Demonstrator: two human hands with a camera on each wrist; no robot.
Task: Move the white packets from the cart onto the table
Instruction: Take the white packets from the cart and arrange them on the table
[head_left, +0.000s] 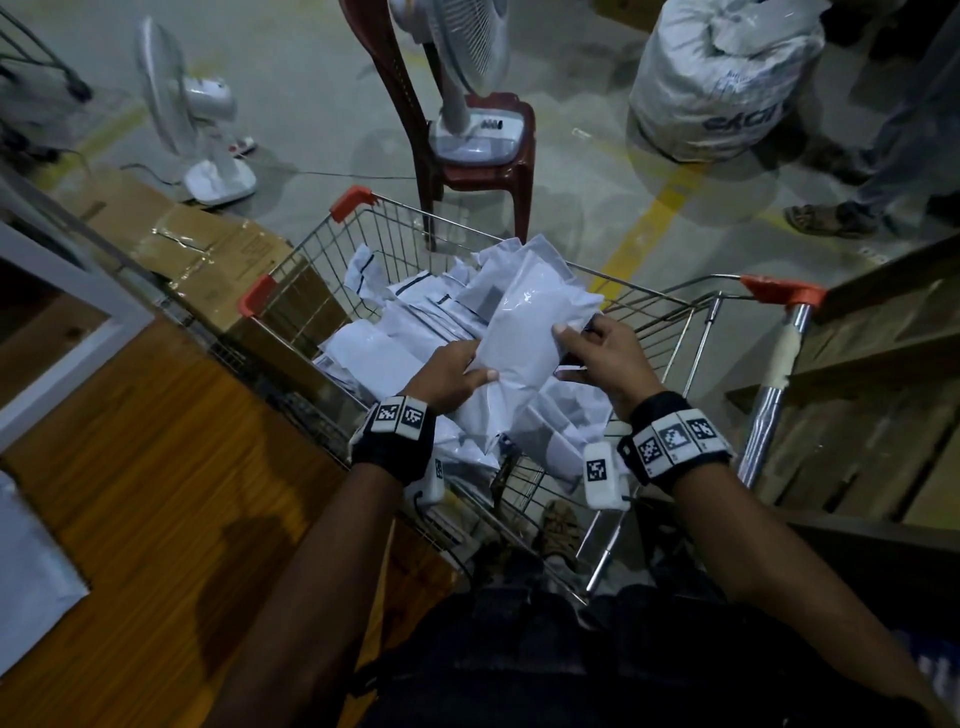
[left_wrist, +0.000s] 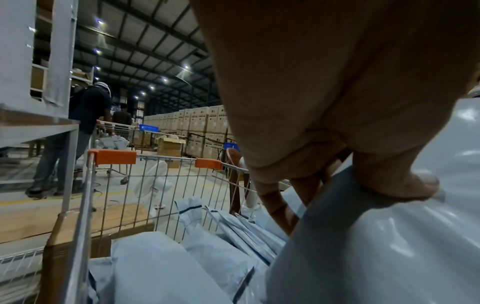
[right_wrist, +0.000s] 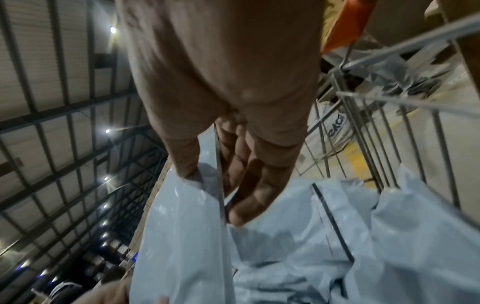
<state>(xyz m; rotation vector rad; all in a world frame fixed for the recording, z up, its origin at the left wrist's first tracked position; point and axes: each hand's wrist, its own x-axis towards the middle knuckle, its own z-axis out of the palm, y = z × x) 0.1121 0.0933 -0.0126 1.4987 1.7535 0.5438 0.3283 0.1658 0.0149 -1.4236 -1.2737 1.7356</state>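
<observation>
Centrally in the head view, both hands hold one white packet (head_left: 524, 332) lifted above the pile of packets (head_left: 395, 332) in the wire cart (head_left: 311, 244). Left hand (head_left: 452, 371) grips its lower left edge, thumb on top, fingers curled beneath; left wrist view confirms the thumb pressed on the plastic. Right hand (head_left: 597, 358) pinches the right edge, thumb above, fingers under. Wooden table (head_left: 156, 467) at lower left, touching the cart's side. Red chair (head_left: 467, 150) carrying a fan (head_left: 467, 67) at top centre, beyond the cart.
</observation>
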